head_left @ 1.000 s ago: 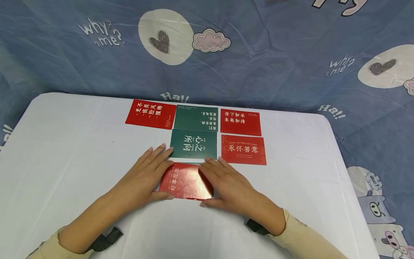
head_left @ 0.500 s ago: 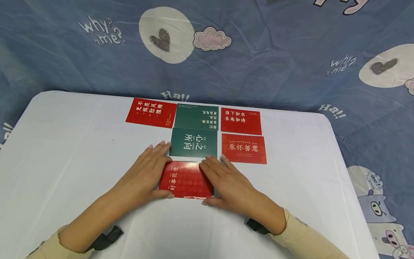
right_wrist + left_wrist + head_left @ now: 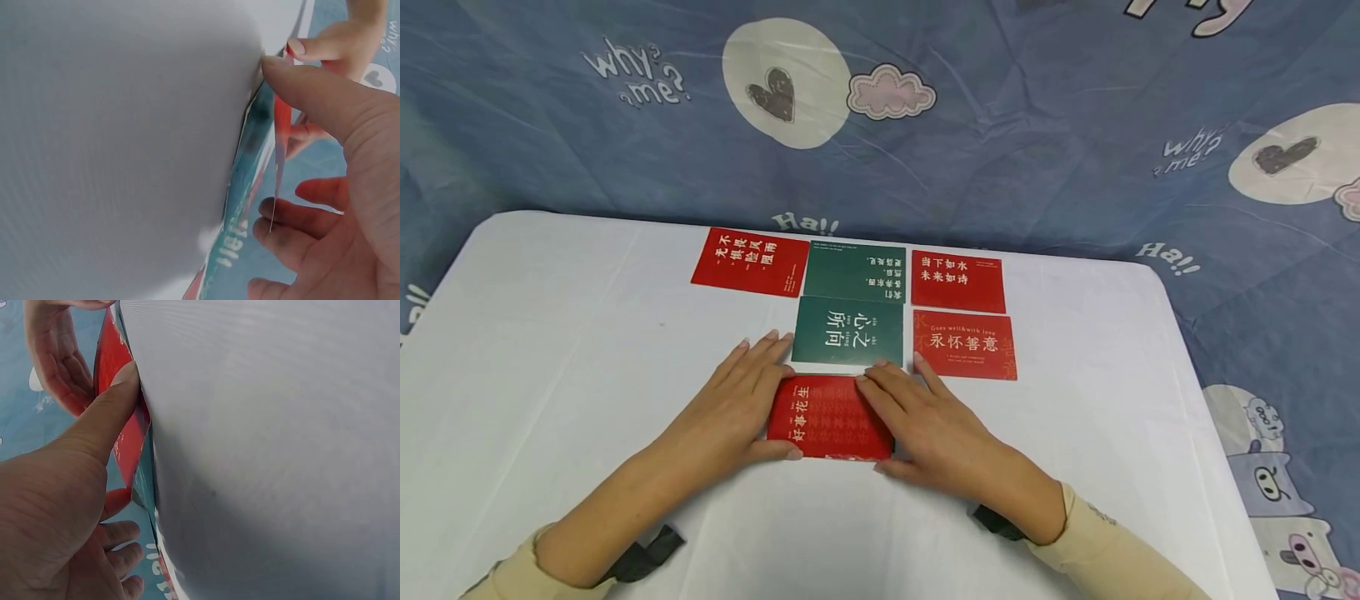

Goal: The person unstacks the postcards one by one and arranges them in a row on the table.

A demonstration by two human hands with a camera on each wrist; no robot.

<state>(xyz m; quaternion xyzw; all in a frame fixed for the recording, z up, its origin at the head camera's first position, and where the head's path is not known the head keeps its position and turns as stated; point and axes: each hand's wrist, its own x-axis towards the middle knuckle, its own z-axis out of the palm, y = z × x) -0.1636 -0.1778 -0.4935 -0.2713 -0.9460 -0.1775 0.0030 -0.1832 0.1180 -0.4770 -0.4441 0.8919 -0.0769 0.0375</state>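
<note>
A red card (image 3: 831, 425) with white characters lies near the table's front middle, both hands around it. At its left end my left hand (image 3: 722, 408) holds it, thumb on the near edge and index finger at the far edge. My right hand (image 3: 928, 421) grips the right end, thumb at the near corner and fingers over the far corner. Seen from the left wrist, the red card (image 3: 128, 440) looks bent, with a teal-green card (image 3: 144, 478) under it. In the right wrist view, the red card (image 3: 282, 125) stands a little apart from the green card (image 3: 250, 134).
Just beyond the hands lies a green card (image 3: 850, 331), its far edge meeting another green card (image 3: 855, 271). Red cards lie at the back left (image 3: 750, 262), back right (image 3: 957, 282) and right (image 3: 965, 345). A white cloth covers the table (image 3: 587, 350); blue printed fabric (image 3: 1000, 150) hangs behind.
The bright glare on the red card has gone, so its surface angle differs slightly. The right fingers have shifted a little left along its far edge. The other cards stay put.
</note>
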